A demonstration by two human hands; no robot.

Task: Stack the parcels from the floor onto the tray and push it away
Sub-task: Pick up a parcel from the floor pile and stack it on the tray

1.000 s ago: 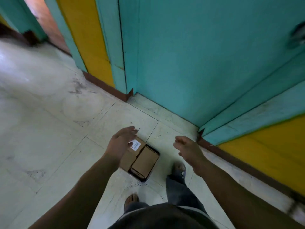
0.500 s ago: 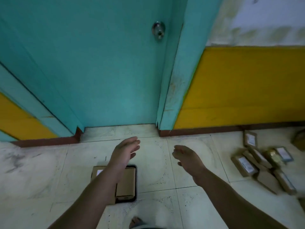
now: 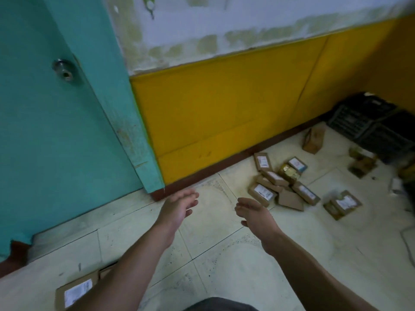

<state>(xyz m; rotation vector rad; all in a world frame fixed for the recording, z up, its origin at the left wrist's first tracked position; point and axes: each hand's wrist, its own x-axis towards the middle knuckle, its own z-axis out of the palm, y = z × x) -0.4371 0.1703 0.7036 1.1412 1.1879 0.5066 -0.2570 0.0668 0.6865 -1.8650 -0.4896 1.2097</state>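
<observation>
Parcels (image 3: 283, 182): loose heap on the floor (image 3: 224, 277) against the skirting of the yellow wall, at 2 o'clock from the hands. Boxes lie at mixed angles, some overlapping. The heap runs roughly 11 to 5 o'clock. The nearest parcel (image 3: 261, 192) is label up, its long axis about 10 to 4.

Right hand (image 3: 253, 213) is clearly the nearer one, though not yet over the heap. Left hand (image 3: 177, 207) is beside it at 9 o'clock, farther off. Both are empty, fingers loosely extended, palms turned inward with a gap between them. My judgement is that the reach goes rightward, right hand leading.

A stray parcel (image 3: 343, 204) sits alone at 3 o'clock of the heap. An upright carton (image 3: 314, 140) stands at 1 o'clock.

Containers: black crates (image 3: 368, 122) in the corner at 1 o'clock, contents too dark to tell. A labelled parcel (image 3: 76, 290) lies at 7 o'clock under my left forearm. I cannot make out the tray beneath it.
</observation>
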